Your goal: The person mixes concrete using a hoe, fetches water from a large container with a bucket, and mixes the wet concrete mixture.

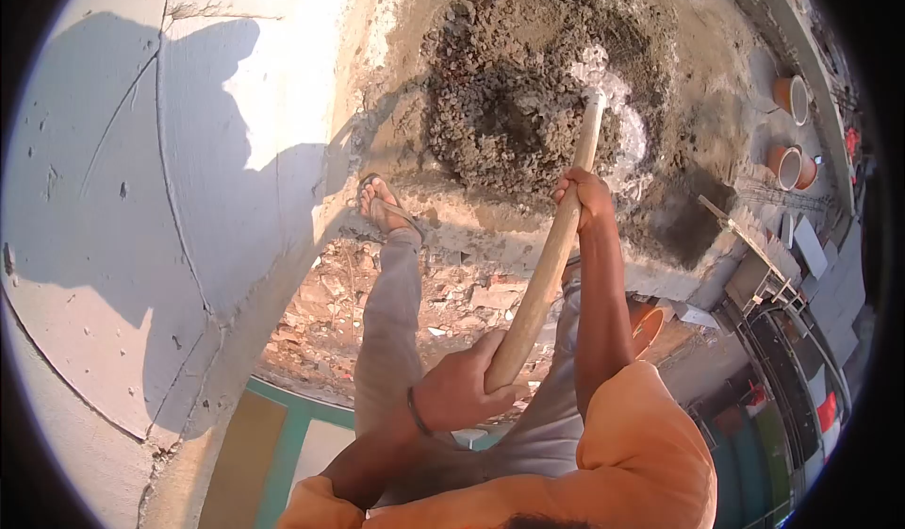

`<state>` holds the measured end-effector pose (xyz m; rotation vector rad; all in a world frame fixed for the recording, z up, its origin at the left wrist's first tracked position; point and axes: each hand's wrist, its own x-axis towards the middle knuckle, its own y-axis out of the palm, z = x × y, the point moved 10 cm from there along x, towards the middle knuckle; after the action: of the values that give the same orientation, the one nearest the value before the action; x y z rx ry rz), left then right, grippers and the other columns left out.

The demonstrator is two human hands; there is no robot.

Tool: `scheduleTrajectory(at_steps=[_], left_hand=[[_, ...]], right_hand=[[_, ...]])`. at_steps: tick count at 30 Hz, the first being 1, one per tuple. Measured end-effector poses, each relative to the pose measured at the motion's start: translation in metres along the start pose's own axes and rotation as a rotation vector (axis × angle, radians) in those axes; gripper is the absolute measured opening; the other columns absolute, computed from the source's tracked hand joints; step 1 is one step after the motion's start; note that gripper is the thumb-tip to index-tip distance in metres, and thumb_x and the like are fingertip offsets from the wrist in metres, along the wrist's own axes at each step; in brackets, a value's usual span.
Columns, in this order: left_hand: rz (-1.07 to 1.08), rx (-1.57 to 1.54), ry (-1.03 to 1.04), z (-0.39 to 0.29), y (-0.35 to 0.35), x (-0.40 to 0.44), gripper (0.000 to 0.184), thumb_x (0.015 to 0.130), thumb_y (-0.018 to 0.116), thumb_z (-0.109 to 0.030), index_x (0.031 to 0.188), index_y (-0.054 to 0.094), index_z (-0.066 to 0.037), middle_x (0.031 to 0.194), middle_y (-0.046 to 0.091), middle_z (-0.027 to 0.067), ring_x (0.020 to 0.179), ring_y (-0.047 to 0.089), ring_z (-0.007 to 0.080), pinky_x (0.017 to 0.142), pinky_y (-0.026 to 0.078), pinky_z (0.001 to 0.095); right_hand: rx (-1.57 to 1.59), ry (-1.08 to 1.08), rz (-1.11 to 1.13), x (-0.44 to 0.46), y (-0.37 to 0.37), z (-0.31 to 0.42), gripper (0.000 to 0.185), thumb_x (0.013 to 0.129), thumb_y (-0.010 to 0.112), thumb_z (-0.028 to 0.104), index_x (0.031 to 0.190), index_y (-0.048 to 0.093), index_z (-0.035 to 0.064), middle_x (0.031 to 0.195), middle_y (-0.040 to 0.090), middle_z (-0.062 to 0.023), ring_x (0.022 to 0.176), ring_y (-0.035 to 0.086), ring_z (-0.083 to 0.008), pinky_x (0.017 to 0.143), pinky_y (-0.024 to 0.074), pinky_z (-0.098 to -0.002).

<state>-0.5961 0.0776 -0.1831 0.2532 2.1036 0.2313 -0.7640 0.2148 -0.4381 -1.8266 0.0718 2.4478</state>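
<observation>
My left hand point(464, 385), with a dark band at its wrist, is closed round the near end of a long wooden-handled hoe point(539, 307). Farther up the same handle, my right hand point(586, 195) grips it with fingers wrapped round. The handle slants away to the upper right. Its far end rests at a heap of wet grey concrete mix point(509, 105) with stones in it. Bright glare and pale wet material there make the hoe's head hard to make out.
My sandalled foot point(385, 206) stands at the mix's near edge, above broken brick rubble point(325, 312). A cracked concrete slab point(255, 246) lies left. Pots point(792, 98) and a low wall point(818, 67) are at the right. An orange round container point(647, 326) sits beside my right arm.
</observation>
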Motion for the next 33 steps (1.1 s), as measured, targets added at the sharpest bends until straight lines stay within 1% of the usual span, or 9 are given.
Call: scheduleTrajectory(at_steps=[4, 6, 8, 11, 15, 17, 21, 27, 33], left_hand=[[0.051, 0.024, 0.065, 0.124, -0.066, 0.031, 0.067, 0.08, 0.073, -0.021, 0.137, 0.042, -0.004, 0.105, 0.062, 0.016, 0.092, 0.064, 0.0264, 0.079, 0.049, 0.0364], [-0.134, 0.285, 0.408, 0.171, -0.086, 0.077, 0.065, 0.079, 0.072, -0.017, 0.137, 0.043, -0.005, 0.107, 0.063, 0.0184, 0.094, 0.063, 0.0345, 0.08, 0.049, 0.0399], [-0.079, 0.402, 0.235, 0.193, -0.093, 0.118, 0.053, 0.077, 0.068, -0.01, 0.126, 0.049, -0.004, 0.105, 0.063, 0.0201, 0.095, 0.059, 0.0403, 0.08, 0.048, 0.044], [-0.228, 0.579, 0.126, 0.19, -0.088, 0.163, 0.038, 0.074, 0.062, -0.001, 0.111, 0.053, -0.002, 0.098, 0.062, 0.0204, 0.092, 0.06, 0.0405, 0.08, 0.048, 0.0454], [-0.318, 0.559, 0.374, 0.128, -0.027, 0.178, 0.032, 0.068, 0.063, -0.001, 0.098, 0.052, 0.0, 0.092, 0.06, 0.0234, 0.092, 0.059, 0.041, 0.08, 0.047, 0.0467], [-0.201, 0.401, 0.193, 0.104, 0.011, 0.181, 0.031, 0.07, 0.065, -0.009, 0.096, 0.05, -0.001, 0.083, 0.062, 0.0222, 0.082, 0.062, 0.041, 0.07, 0.049, 0.0483], [-0.209, 0.282, 0.078, 0.072, 0.063, 0.198, 0.033, 0.071, 0.068, -0.017, 0.096, 0.052, -0.002, 0.074, 0.062, 0.02, 0.07, 0.064, 0.0362, 0.063, 0.05, 0.0426], [-0.165, 0.172, -0.312, 0.184, 0.11, 0.131, 0.037, 0.075, 0.065, -0.026, 0.1, 0.055, -0.001, 0.08, 0.066, 0.0211, 0.075, 0.066, 0.0373, 0.068, 0.052, 0.0452], [-0.131, 0.52, -0.222, 0.031, 0.156, 0.117, 0.051, 0.076, 0.069, -0.041, 0.101, 0.053, 0.001, 0.076, 0.064, 0.0229, 0.073, 0.063, 0.0425, 0.066, 0.05, 0.0443]], right_hand=[[-0.132, -0.273, -0.148, 0.016, 0.015, -0.014, 0.016, 0.086, 0.056, 0.001, 0.095, 0.043, -0.0001, 0.067, 0.05, -0.0074, 0.05, 0.051, -0.0159, 0.043, 0.047, -0.0276], [-0.111, -0.335, -0.158, 0.041, 0.017, -0.019, 0.021, 0.086, 0.055, 0.0, 0.1, 0.039, 0.0019, 0.068, 0.05, -0.0072, 0.051, 0.051, -0.016, 0.045, 0.0477, -0.0283], [-0.084, -0.433, -0.179, 0.04, 0.02, -0.007, 0.018, 0.086, 0.056, 0.001, 0.097, 0.041, 0.0025, 0.069, 0.05, -0.0074, 0.054, 0.052, -0.0162, 0.048, 0.0484, -0.03], [-0.027, -0.524, -0.187, 0.006, 0.013, 0.027, 0.021, 0.086, 0.058, 0.002, 0.099, 0.042, 0.0038, 0.073, 0.051, -0.0069, 0.059, 0.054, -0.0162, 0.052, 0.0503, -0.0325], [0.011, -0.67, -0.12, -0.031, -0.022, 0.102, 0.022, 0.086, 0.059, 0.003, 0.101, 0.044, 0.0044, 0.076, 0.051, -0.0059, 0.06, 0.054, -0.0154, 0.053, 0.0512, -0.0328], [-0.025, -0.736, -0.052, -0.033, -0.044, 0.144, 0.02, 0.086, 0.06, 0.005, 0.099, 0.045, 0.0049, 0.077, 0.051, -0.0054, 0.06, 0.053, -0.0146, 0.052, 0.0503, -0.0318], [-0.189, -0.445, -0.124, 0.047, -0.087, 0.16, 0.014, 0.086, 0.058, 0.009, 0.082, 0.048, 0.0001, 0.064, 0.049, -0.0053, 0.05, 0.05, -0.0142, 0.042, 0.0458, -0.0298], [-0.238, 0.066, -0.154, 0.121, -0.156, -0.079, 0.018, 0.082, 0.056, 0.007, 0.095, 0.049, -0.0033, 0.059, 0.051, -0.0085, 0.044, 0.051, -0.0202, 0.038, 0.0463, -0.034], [0.186, 0.252, 0.087, 0.104, -0.194, -0.054, 0.01, 0.088, 0.054, 0.008, 0.092, 0.046, 0.0043, 0.06, 0.047, -0.0039, 0.044, 0.046, -0.018, 0.04, 0.0472, -0.0312]])
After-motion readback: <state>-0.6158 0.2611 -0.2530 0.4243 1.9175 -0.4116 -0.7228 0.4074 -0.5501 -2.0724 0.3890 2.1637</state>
